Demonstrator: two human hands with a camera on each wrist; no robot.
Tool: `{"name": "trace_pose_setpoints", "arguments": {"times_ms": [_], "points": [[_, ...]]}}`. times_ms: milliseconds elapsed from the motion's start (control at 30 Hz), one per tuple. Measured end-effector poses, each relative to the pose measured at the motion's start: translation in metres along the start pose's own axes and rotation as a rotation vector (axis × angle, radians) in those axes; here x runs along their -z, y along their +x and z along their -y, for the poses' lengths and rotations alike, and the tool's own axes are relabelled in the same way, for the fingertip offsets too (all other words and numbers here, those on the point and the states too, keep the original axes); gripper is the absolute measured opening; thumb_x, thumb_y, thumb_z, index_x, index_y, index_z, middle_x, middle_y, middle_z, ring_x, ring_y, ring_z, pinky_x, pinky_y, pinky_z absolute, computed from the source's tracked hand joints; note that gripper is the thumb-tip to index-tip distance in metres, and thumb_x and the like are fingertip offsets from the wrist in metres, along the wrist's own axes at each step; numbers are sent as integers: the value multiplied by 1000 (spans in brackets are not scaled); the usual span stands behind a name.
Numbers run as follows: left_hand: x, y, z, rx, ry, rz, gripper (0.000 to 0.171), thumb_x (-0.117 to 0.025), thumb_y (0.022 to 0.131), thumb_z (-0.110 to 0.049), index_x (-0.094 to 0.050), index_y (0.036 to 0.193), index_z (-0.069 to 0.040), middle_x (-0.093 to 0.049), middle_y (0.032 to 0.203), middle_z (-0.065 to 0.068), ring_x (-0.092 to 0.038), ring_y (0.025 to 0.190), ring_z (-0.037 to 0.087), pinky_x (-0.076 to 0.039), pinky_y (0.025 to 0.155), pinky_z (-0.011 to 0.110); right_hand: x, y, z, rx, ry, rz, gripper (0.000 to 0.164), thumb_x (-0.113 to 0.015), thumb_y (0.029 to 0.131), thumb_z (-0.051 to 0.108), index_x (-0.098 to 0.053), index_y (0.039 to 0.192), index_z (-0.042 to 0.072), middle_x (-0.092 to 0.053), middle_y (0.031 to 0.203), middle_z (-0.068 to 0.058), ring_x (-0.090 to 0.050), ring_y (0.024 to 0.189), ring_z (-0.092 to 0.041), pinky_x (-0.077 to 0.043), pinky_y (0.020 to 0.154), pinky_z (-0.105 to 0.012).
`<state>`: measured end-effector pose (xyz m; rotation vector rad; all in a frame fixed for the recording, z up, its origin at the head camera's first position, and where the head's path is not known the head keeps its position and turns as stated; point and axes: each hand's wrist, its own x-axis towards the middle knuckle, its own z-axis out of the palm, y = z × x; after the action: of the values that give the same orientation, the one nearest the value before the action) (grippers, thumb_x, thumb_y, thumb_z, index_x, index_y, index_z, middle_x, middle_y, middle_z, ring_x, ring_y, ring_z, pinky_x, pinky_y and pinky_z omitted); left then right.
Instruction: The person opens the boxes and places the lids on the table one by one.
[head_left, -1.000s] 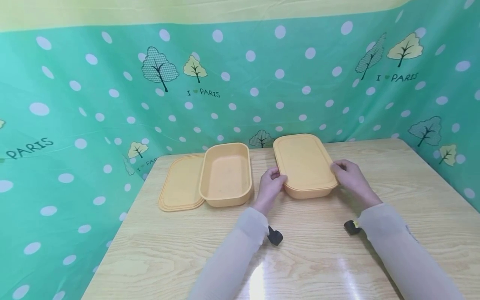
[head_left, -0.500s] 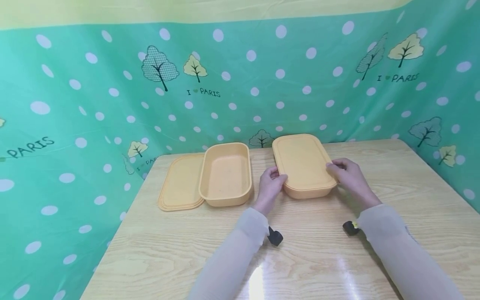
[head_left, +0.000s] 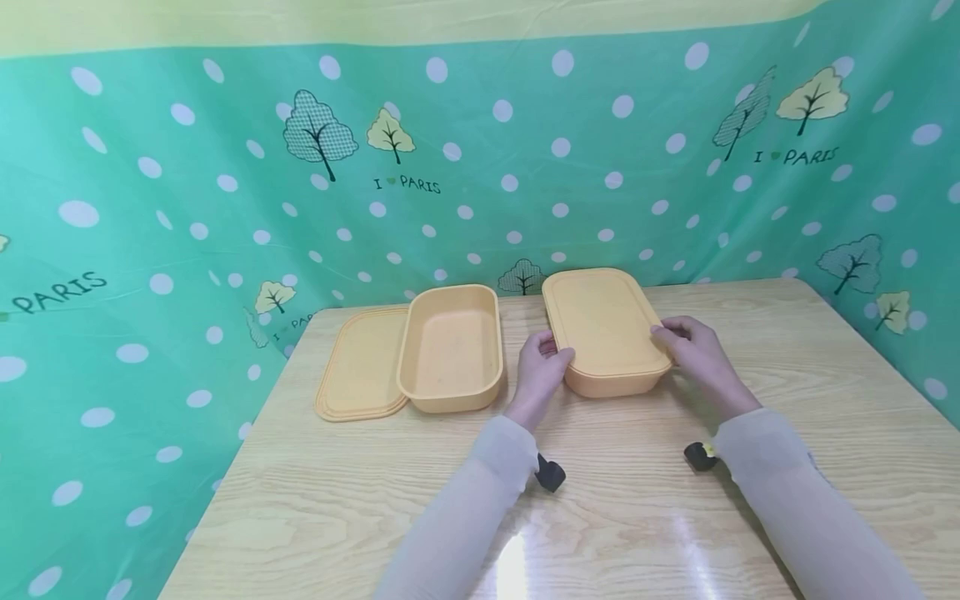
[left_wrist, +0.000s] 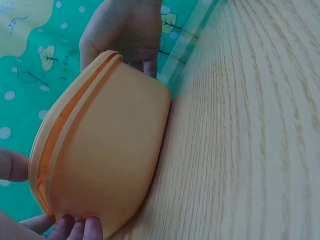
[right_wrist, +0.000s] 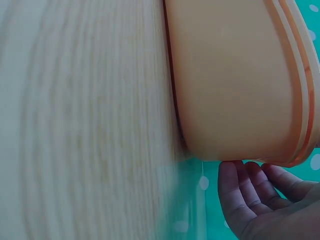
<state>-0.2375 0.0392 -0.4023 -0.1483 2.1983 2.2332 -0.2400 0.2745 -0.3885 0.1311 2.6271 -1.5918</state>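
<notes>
An orange food container (head_left: 611,386) stands on the table with a matching lid (head_left: 600,321) over its top. My left hand (head_left: 538,375) grips its left side near the front corner, thumb at the lid's edge and fingers against the wall. On the opposite side my right hand (head_left: 701,358) holds it, thumb over the lid's edge and fingertips against the container wall (right_wrist: 235,75). Seen from the left wrist, a darker orange strip runs between the lid's edge and the container's rim (left_wrist: 60,135); whether the lid is fully seated, I cannot tell.
Left of my hands, a second orange container (head_left: 452,405) stands uncovered, with nothing visible inside. Beside it another lid (head_left: 358,371) lies flat, partly behind that container. A green dotted curtain (head_left: 465,192) hangs along the back and left of the wooden table (head_left: 337,508).
The lidded container has shifted very slightly left. My right thumb has moved a little inward over the lid's edge, while my left hand has stayed almost in place.
</notes>
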Motion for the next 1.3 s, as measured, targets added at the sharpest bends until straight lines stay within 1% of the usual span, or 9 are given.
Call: {"name": "trace_pose_setpoints", "arguments": {"times_ms": [333,433,567,667,733,867,1067,1300], "points": [[0,-2,-3,-17,-2,-11,42,-64,81,-6,-54,122,1,-58,111,10,-58,103,21,-50,89,28,1,2,-2,6,5,1,74,-44,96,51,-29,145,-3,-42,131,-22,-47,112,-33,-44,89,-38],[0,-1,-2,-21,-7,-14,42,-64,81,-5,-55,121,1,-59,111,10,-59,104,21,-51,89,29,0,2,-2,11,2,-2,73,-43,97,49,-28,145,-4,-43,130,-22,-48,111,-33,-46,88,-38],[1,0,0,1,-14,-12,45,-65,80,-5,-55,123,3,-60,111,10,-58,104,22,-50,90,29,-1,1,-2,6,-6,-5,74,-42,97,50,-28,145,-4,-43,130,-23,-50,112,-34,-48,89,-39],[1,1,1,19,-15,-6,47,-66,80,-6,-54,125,4,-61,110,10,-58,103,21,-51,89,28,-1,1,-2,1,-2,1,75,-43,97,50,-28,145,-5,-43,132,-24,-49,112,-34,-47,90,-40],[1,2,1,19,-20,2,48,-66,80,-6,-53,125,5,-60,109,11,-58,101,21,-51,88,28,-1,1,-3,0,2,5,74,-43,97,50,-28,145,-5,-43,132,-23,-49,112,-33,-46,90,-40],[1,2,1,12,-25,8,47,-66,80,-5,-54,124,5,-60,108,11,-58,99,20,-52,86,28,-1,0,-3,3,-3,7,73,-43,97,50,-30,144,-4,-44,131,-22,-50,110,-31,-47,88,-36],[1,1,0,2,-23,6,45,-66,80,-5,-54,123,4,-61,109,10,-58,100,20,-51,86,28,-1,0,-2,8,-8,4,72,-44,97,50,-33,143,-3,-45,129,-22,-51,108,-30,-48,83,-30],[1,0,-2,2,-15,-3,44,-66,81,-5,-55,122,3,-61,109,10,-59,101,21,-51,87,28,0,0,-2,16,-23,-2,70,-44,97,49,-33,144,-2,-46,129,-21,-51,109,-31,-48,85,-35]]}}
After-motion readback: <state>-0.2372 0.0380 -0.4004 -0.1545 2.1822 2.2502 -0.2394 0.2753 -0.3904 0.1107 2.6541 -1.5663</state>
